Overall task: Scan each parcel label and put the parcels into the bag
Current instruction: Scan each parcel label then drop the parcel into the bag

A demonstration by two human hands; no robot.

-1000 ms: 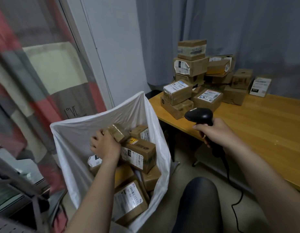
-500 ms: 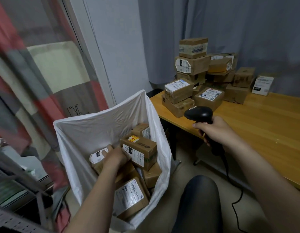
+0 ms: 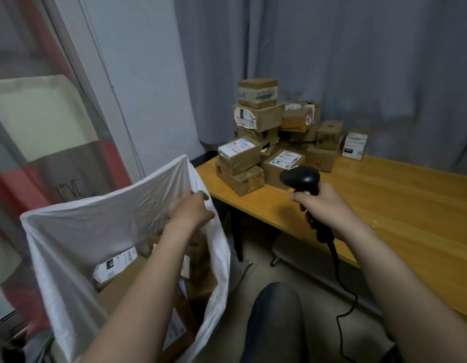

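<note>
The white plastic bag point(image 3: 96, 231) stands open at lower left of the frame, with brown cardboard parcels already in it point(image 3: 117, 263); the unscanned brown parcels point(image 3: 256, 119) sit heaped at upper centre on the far corner of the yellow wooden table point(image 3: 397, 205). The left hand point(image 3: 192, 210) hangs over the bag's right rim, fingers loosely curled with nothing visible in them; blur hides whether they touch the plastic. The right hand point(image 3: 329, 208) has its fingers wrapped round the handle of the black handheld barcode scanner point(image 3: 300, 178), which is aimed toward the heap. The heap looks the likeliest trouble: it is stacked unevenly, so pulling a lower box could tip the upper ones off the table edge. The bag's limp mouth may fold shut under a brushing wrist. The scanner's black cable point(image 3: 339, 271) trails past the dark-trousered knee point(image 3: 277, 318) and could snag on a long reach.
</note>
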